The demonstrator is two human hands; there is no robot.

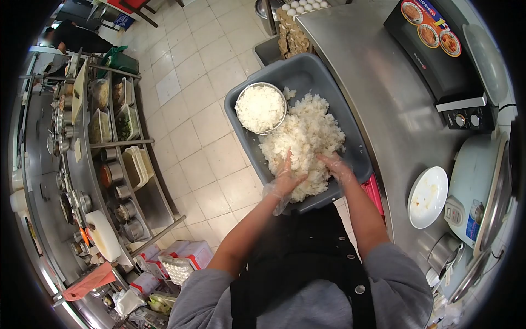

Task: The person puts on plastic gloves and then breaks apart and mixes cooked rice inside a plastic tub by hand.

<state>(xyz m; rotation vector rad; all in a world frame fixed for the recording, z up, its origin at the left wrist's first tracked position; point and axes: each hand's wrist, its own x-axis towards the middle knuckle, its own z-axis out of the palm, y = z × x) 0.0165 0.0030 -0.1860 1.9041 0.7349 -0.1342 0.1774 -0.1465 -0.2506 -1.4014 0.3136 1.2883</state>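
A heap of cooked white rice (312,129) fills much of a grey plastic tub (355,131). My left hand (285,180), in a clear plastic glove, touches the near left side of the heap with fingers stretched and thumb apart. Across from it, my right hand (336,166), also gloved, reaches into the right side, its fingers extended and their tips partly hidden in rice. A round metal bowl (285,112) piled with rice stands inside the tub at the far left.
Right of the tub runs a steel counter (361,60) with a black microwave (438,60), a used white plate (428,197) and a pot (445,252). Shelving with food containers (127,123) stands at the left. Eggs (304,6) sit at the back; a person (74,37) is far left.
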